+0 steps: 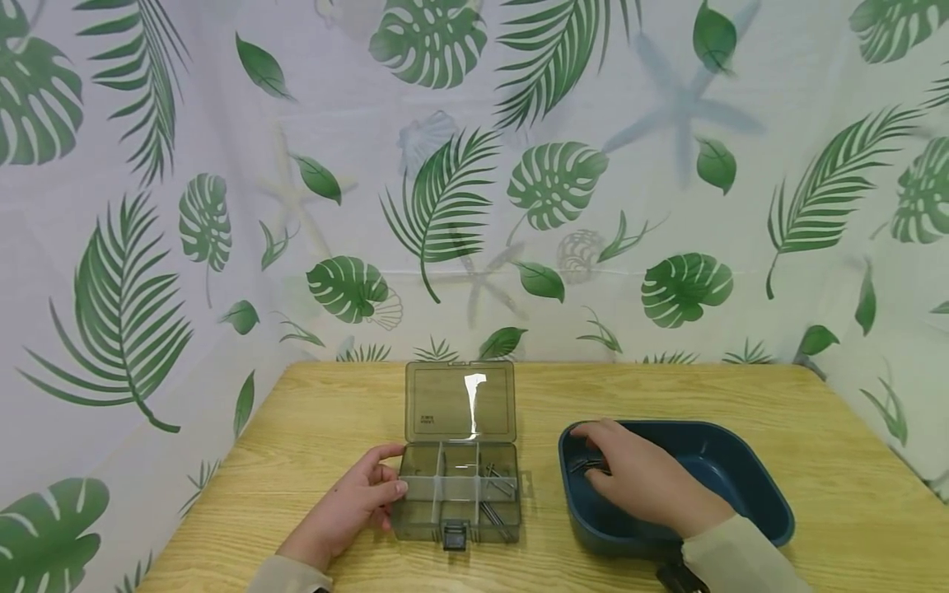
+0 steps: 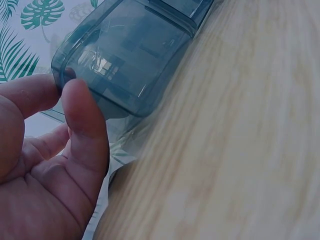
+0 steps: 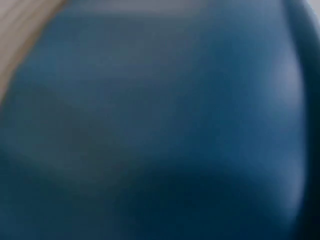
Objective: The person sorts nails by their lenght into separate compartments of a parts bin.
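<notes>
A clear grey compartment box (image 1: 460, 490) stands on the table in the head view, its lid (image 1: 460, 403) raised at the back. Several thin dark metal pieces, like screws, lie in its right-hand compartments. My left hand (image 1: 354, 502) holds the box's left side between thumb and finger; the left wrist view shows the thumb (image 2: 82, 107) at a corner of the box. My right hand (image 1: 652, 478) reaches into a dark blue bin (image 1: 741, 461), thumb and forefinger apart near several dark screw-like pieces (image 1: 586, 465) at its left end. Its other fingers are hidden.
Both things stand on a wood-grain table (image 1: 356, 395), the bin to the right of the box. A white cloth (image 1: 460, 206) with green leaf prints hangs behind and at the sides. The right wrist view is blurred, showing mostly blue bin (image 3: 225, 100).
</notes>
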`<move>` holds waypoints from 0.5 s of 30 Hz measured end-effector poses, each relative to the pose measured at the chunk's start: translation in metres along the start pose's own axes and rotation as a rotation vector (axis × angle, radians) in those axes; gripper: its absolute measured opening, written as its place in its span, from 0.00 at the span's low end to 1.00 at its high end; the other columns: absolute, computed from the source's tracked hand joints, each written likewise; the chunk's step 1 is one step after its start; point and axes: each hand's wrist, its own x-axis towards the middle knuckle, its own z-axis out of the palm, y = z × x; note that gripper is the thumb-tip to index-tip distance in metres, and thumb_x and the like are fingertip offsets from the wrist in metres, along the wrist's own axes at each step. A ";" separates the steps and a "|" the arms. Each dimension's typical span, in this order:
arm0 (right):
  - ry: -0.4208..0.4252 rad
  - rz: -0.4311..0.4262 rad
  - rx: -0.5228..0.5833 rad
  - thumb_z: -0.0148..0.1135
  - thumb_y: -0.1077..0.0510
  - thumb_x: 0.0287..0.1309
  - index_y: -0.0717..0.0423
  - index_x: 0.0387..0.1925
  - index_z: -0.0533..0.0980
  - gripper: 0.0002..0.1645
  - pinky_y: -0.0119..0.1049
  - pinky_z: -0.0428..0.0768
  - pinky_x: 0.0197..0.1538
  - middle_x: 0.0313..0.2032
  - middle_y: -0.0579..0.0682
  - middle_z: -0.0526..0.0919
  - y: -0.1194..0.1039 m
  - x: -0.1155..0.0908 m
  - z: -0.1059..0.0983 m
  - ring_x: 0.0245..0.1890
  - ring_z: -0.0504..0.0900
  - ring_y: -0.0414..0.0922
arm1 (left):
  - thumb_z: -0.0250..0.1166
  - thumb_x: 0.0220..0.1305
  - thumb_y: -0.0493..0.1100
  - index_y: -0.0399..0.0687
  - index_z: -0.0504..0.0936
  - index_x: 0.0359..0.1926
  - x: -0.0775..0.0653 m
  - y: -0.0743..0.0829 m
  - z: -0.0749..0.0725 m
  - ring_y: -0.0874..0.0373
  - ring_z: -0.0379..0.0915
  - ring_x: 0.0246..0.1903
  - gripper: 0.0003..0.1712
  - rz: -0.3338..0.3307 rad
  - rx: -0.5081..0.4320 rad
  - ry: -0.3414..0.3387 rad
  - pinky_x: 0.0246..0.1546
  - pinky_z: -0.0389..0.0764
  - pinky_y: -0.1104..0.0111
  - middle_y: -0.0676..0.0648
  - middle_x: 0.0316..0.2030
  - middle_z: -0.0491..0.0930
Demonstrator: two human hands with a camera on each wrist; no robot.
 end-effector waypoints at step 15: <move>-0.131 0.025 -0.129 0.70 0.55 0.62 0.55 0.70 0.69 0.37 0.57 0.78 0.54 0.65 0.56 0.72 0.038 -0.006 0.004 0.60 0.77 0.55 | 0.62 0.74 0.41 0.41 0.55 0.77 -0.001 0.002 0.001 0.57 0.67 0.26 0.38 -0.010 -0.005 0.006 0.25 0.80 0.66 0.43 0.42 0.71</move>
